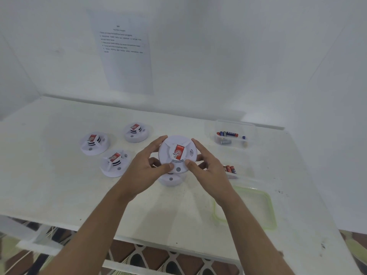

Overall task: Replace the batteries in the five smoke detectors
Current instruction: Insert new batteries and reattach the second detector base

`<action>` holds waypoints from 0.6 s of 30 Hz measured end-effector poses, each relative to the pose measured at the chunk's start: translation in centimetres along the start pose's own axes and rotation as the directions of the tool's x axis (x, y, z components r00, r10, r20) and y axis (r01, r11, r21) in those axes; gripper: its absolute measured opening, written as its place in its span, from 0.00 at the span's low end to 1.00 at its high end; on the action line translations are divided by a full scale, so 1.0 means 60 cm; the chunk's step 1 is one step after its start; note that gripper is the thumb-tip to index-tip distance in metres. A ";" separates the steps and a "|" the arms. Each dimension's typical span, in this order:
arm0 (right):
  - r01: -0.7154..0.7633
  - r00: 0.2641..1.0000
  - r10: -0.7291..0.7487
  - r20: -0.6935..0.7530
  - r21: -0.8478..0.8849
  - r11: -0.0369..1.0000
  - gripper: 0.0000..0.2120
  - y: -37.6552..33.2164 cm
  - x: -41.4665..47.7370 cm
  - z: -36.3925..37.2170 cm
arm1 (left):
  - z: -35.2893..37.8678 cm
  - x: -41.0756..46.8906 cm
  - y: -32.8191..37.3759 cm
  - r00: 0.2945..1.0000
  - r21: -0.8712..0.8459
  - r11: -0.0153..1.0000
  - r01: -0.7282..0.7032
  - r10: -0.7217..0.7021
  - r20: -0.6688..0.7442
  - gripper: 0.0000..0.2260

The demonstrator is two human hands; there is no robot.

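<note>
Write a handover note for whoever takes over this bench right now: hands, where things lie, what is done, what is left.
Left hand and right hand both grip one smoke detector, lifted, closed.
A second detector lies on the table beneath it; three more detectors lie to the left, closed.
Batteries show in the far clear box and the near clear box on the right; a green-rimmed lid lies nearer.
Done: cannot tell which hold fresh batteries.
Left: open the held one, swap, then the rest.

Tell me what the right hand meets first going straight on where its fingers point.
The right hand grips the smoke detector, so that comes first; beyond it, probably the left hand, depth unclear.
</note>
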State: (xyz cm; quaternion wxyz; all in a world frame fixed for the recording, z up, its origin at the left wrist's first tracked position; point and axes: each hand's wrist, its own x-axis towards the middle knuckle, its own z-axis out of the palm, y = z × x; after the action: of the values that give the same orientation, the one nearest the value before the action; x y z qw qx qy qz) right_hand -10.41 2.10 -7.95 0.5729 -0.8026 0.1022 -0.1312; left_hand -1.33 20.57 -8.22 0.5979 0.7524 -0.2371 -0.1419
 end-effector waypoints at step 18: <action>-0.069 0.997 0.069 -0.037 0.008 0.998 0.28 -0.021 -0.006 0.079 | -0.054 -0.025 -0.018 0.997 -0.039 0.999 0.004 -0.007 -0.076 0.27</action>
State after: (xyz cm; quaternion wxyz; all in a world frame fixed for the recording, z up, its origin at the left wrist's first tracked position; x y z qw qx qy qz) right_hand -9.17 6.83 -8.26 0.5775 -0.7942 0.1401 -0.1269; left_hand -0.83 24.23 -8.58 0.6207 0.7461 -0.2094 -0.1196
